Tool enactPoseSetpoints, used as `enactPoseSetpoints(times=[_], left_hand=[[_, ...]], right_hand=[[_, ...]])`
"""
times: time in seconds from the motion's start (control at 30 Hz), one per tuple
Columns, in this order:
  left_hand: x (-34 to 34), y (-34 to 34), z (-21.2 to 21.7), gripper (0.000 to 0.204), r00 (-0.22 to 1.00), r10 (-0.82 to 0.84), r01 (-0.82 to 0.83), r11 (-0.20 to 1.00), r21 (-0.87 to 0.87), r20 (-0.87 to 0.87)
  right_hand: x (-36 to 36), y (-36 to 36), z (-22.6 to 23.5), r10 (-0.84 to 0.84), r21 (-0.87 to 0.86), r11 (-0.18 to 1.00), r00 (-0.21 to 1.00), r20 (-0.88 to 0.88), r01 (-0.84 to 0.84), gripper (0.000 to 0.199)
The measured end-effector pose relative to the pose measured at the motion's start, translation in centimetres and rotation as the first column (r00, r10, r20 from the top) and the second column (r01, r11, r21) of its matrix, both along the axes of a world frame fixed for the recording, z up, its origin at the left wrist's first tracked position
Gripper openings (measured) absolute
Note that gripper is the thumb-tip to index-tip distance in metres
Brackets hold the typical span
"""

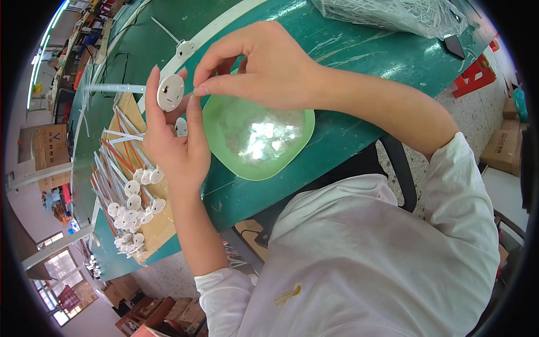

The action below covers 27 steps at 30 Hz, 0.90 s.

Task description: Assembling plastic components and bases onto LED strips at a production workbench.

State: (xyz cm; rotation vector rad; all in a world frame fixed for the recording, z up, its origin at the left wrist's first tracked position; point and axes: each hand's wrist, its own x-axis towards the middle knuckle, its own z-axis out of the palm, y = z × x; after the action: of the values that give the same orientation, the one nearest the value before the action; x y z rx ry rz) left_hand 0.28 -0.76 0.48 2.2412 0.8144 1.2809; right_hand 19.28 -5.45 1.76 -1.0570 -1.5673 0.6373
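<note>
My left hand point(171, 143) is raised over the green tabletop point(359, 62), its fingers point(152, 92) closed around a small white disc point(170, 92) that stands on edge with its flat face toward me; thumb on one side, forefinger curled along the other. My right hand point(264, 67) comes in from three o'clock, thumb and forefinger pinched together right at the disc's rim, at about the disc's three o'clock. Whether a small piece sits between those pinched fingertips I cannot tell; it is too small to make out.

Just beneath both hands, toward five o'clock, lies a light green plastic tray point(292, 149) holding a heap of small shiny clear bits that catch the light. At seven o'clock from my left hand a pile of finished white discs on long thin stems point(132, 205) rests on a sheet of brown cardboard point(160, 230). Another single disc with a stem point(184, 48) lies on the tabletop at twelve o'clock, near a white strip. At the far edge, around one o'clock, sits a clear bag of thin white sticks point(398, 14).
</note>
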Motion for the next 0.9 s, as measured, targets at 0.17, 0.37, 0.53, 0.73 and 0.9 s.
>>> enactPoseSetpoints(times=[0.17,0.37,0.53,0.73,0.9], left_hand=[[0.1,-1.1,-0.1,0.054,0.987,0.074,-0.054,0.988,0.144,-0.14],[0.5,-1.5,-0.5,0.055,0.966,0.191,-0.123,0.933,0.339,-0.176],[0.4,-1.1,-0.7,0.054,0.963,0.231,-0.168,0.915,0.366,-0.136],[0.2,-1.0,-0.6,0.052,0.969,0.215,-0.154,0.909,0.388,-0.119],[0.3,-1.1,-0.8,0.051,0.972,0.209,-0.157,0.918,0.363,-0.107]], right_hand=[[-1.3,-0.5,-0.1,-0.037,0.0,0.999,0.994,-0.101,0.037,0.01],[-1.9,-1.0,-0.3,-0.055,-0.022,0.998,0.987,-0.152,0.052,0.011],[-1.8,-0.4,-1.4,-0.077,0.173,0.981,0.996,-0.044,0.083,0.01],[-1.0,-0.1,-0.5,0.038,0.078,0.996,0.999,-0.025,-0.036,0.011],[-1.4,-0.2,-0.4,0.069,-0.024,0.997,0.987,-0.147,-0.073,0.01]])
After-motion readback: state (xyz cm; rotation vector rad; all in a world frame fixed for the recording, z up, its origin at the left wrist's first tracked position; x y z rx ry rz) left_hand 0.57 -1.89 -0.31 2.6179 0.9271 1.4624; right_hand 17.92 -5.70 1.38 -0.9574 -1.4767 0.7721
